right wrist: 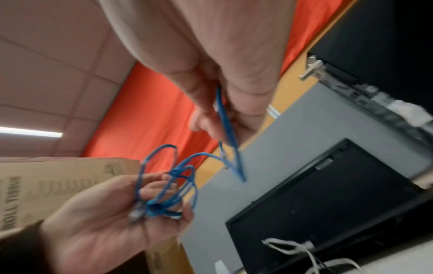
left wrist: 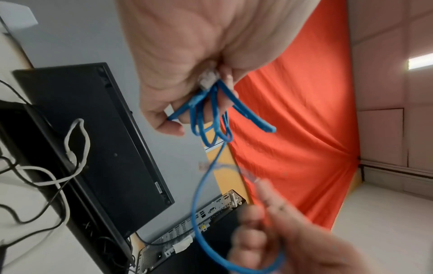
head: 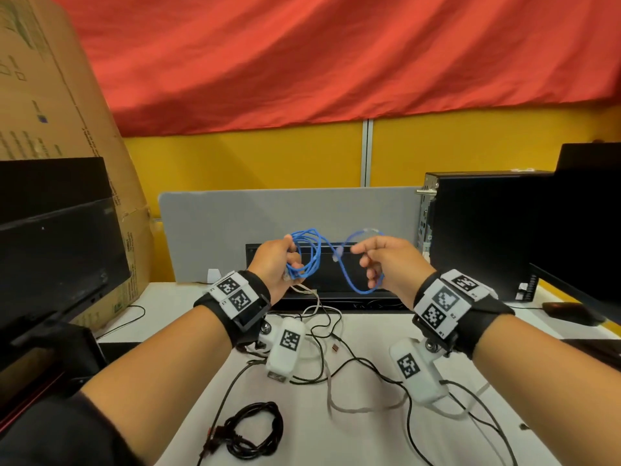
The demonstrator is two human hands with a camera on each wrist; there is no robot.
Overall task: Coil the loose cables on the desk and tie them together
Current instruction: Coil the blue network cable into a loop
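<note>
— Hands first: what are they doing?

— Left hand [head: 274, 264] is raised above the surface [head: 369, 334], its fingers curled around a bunch of loops of the blue cable [head: 307, 253]. A clear plug [left wrist: 207, 78] on one end of that cable sits against the palm. The right hand [head: 386, 260] is also raised, just to the right, with its thumb and forefinger pinching the free stretch of the same cable.

— So where does the cable run?

— From the bundle in the left hand it crosses to the right hand, then hangs in a loop below the right hand's fingers. None of it touches the surface. The other end shows as a pale, blurred plug [head: 371, 230] near the top of the right hand.

— What lies on the surface?

— On the near left, a black cable [head: 252, 432] lies wound into a coil. Loose black wires [head: 363, 361] and a white wire [head: 356, 408] sprawl across the middle, between the two forearms.

— And around it?

— At the far edge a flat black case [head: 332, 274] leans against a grey panel [head: 285, 210]. A black computer tower [head: 484, 230] stands at the far right, a dark monitor [head: 57, 243] at the left with a cardboard box [head: 50, 95] behind it. Red cloth [head: 336, 55] hangs over a yellow wall [head: 252, 159] at the back.
</note>
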